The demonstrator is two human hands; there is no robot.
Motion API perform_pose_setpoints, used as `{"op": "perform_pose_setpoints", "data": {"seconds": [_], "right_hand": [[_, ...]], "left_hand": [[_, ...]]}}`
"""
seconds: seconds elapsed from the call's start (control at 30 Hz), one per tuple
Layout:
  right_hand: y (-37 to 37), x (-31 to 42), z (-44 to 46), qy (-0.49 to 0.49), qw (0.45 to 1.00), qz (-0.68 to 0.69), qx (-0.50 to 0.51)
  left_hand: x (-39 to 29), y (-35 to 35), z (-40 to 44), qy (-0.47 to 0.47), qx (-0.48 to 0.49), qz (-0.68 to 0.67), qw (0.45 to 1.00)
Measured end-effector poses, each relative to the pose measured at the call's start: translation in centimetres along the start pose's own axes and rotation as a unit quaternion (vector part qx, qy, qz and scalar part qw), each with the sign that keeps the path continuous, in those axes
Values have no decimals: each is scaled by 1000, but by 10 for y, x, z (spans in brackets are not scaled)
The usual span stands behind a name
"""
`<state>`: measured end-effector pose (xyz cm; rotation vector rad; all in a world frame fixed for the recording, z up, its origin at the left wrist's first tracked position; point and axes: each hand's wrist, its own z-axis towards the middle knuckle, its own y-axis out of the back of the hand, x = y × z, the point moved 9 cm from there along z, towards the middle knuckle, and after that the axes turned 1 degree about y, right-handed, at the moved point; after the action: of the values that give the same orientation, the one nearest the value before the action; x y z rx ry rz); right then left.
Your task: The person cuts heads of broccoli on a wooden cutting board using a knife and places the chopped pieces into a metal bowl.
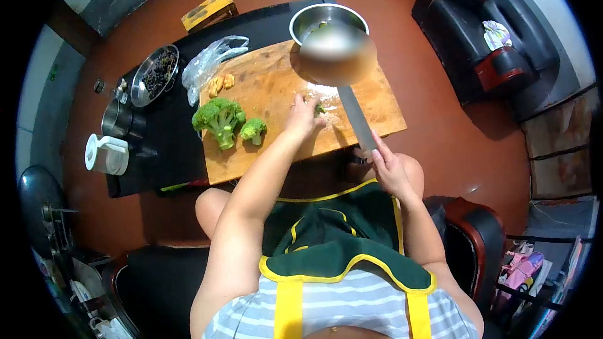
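Note:
A long, broad-bladed kitchen knife is in my right hand, which is closed around its handle at the board's near right edge. The blade points away from me over the wooden cutting board. My left hand rests low on the board, its fingers and thumb bent around a small green broccoli piece, mostly hidden by the hand. White crumbs or powder lie beside it. To the left sit a large broccoli head and a smaller floret.
A steel bowl with something green inside stands at the board's far right, partly behind a blurred patch. Yellowish pieces lie near a plastic bag. Leftward are a colander of dark food, a metal pot and a white-lidded jug.

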<state>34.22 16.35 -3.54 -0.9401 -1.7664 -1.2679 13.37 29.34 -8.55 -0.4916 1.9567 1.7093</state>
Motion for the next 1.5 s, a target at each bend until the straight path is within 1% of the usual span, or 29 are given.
{"op": "perform_pose_setpoints", "data": {"seconds": [0.03, 0.07, 0.17, 0.23, 0.3, 0.33, 0.37, 0.43, 0.47, 0.5, 0.53, 0.57, 0.6, 0.67, 0.7, 0.73, 0.77, 0.8, 0.9, 0.93, 1.03, 1.07, 1.17, 1.2, 1.3, 1.33, 1.43, 1.47, 1.5], "right_hand": [[1, 2, -1, -12, 1000, 7, 2], [1, 4, -3, -48, 998, 36, 11], [10, -15, 0, 39, 998, 33, -31], [15, -14, 0, 35, 995, 75, -47], [18, -7, -1, 22, 995, 80, -50], [19, 2, -3, 10, 997, 64, -45], [18, 6, -3, -1, 998, 48, -42], [13, -1, -2, -37, 997, 66, -24], [8, -5, -4, -59, 995, 74, -11], [4, -4, -5, -45, 997, 56, -7], [1, -1, -4, -29, 999, 38, -5], [-1, 0, -5, -13, 1000, 21, -2], [-5, -4, -3, 13, 1000, -25, -1], [-13, -3, 0, 61, 995, -81, -4], [-18, 2, 1, 76, 993, -92, -4], [-23, 6, 1, 90, 991, -103, -4], [-30, 10, 1, 97, 989, -115, -4], [-37, 14, 0, 102, 987, -127, -5], [-60, 28, -8, 85, 971, -216, 49], [-67, 38, -12, 126, 961, -240, 57], [-92, 38, -25, 180, 935, -292, 84], [-98, 35, -27, 173, 930, -312, 93], [-104, 37, -35, 189, 917, -344, 70], [-102, 40, -38, 195, 913, -355, 56], [-98, 46, -46, 207, 900, -383, 20], [-96, 46, -48, 209, 896, -391, 11], [-96, 44, -54, 211, 883, -420, -4], [-96, 43, -53, 211, 878, -429, -8], [-96, 42, -53, 209, 880, -427, -13]], "left_hand": [[-2, -8, 11, -11, 40, 11, 999], [-5, -8, 22, -22, 35, 35, 999], [-3, -6, 65, -44, 69, 55, 995], [-11, 37, 98, -89, -82, -7, 993], [-50, 92, 107, -58, -104, -28, 992], [-66, 108, 109, -116, -165, -49, 978], [-70, 115, 115, -112, -171, -24, 979], [-76, 138, 108, -97, -157, 22, 983], [-75, 147, 99, -105, -99, 39, 989], [-68, 158, 86, -111, -39, 57, 991], [-61, 169, 68, -101, -13, 87, 991], [-53, 185, 41, -105, -45, 87, 990], [-43, 192, 19, -104, -53, 140, 983], [1, 186, -22, -27, -46, 182, 982], [15, 178, -47, -49, -82, 165, 982], [36, 161, -67, 76, -18, 237, 968], [47, 144, -85, 59, -48, 268, 961], [50, 131, -103, 87, -67, 283, 953], [68, 91, -128, 142, -74, 300, 940], [70, 87, -127, 142, -117, 285, 941], [80, 83, -119, 79, -257, 261, 927], [88, 79, -115, 97, -252, 217, 938], [92, 76, -106, 60, -286, 51, 955], [88, 82, -105, 3, -348, -30, 937], [92, 61, -87, 17, -305, -120, 945], [76, 68, -94, 78, -288, -186, 936], [68, 53, -89, 49, -309, -187, 931], [70, 43, -83, 64, -265, -172, 947], [65, 45, -83, 57, -266, -178, 946]]}}
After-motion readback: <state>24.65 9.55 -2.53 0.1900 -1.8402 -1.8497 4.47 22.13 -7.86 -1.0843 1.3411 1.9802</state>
